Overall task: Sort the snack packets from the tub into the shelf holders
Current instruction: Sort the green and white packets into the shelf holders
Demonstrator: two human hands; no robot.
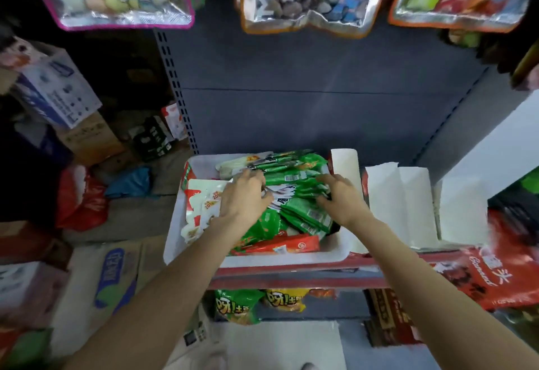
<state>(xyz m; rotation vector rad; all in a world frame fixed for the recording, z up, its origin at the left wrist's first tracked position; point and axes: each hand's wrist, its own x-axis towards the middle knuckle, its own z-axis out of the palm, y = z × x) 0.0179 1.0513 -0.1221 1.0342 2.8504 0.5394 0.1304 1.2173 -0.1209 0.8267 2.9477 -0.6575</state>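
- Packets: flat green foil snack packets (294,192) lay heaped in the white rectangular plastic tub (291,257) on the red-edged shelf, with white-and-red sachets (201,209) on the tub's left side and a red flat packet (280,245) at its near edge.
- Left hand (245,197) rested palm-down on the heap, fingers curled over the packet edges; grip looked partial, and I cannot tell if it had actually closed on one.
- Right hand (342,197) pressed on the right side of the green stack, fingers spread and bent onto the top packets, pinning more than gripping.
- White folded-card shelf holders (408,203) stood just right of the tub, open-topped and apparently not holding any packets.
- Handling judgement: packets were probably light, thin, floppy and slick, so they would slide off each other; contents likely crushable.
- Best hold: squeeze a small aligned stack from both long sides, or pinch a sealed end seam, not the flat face.
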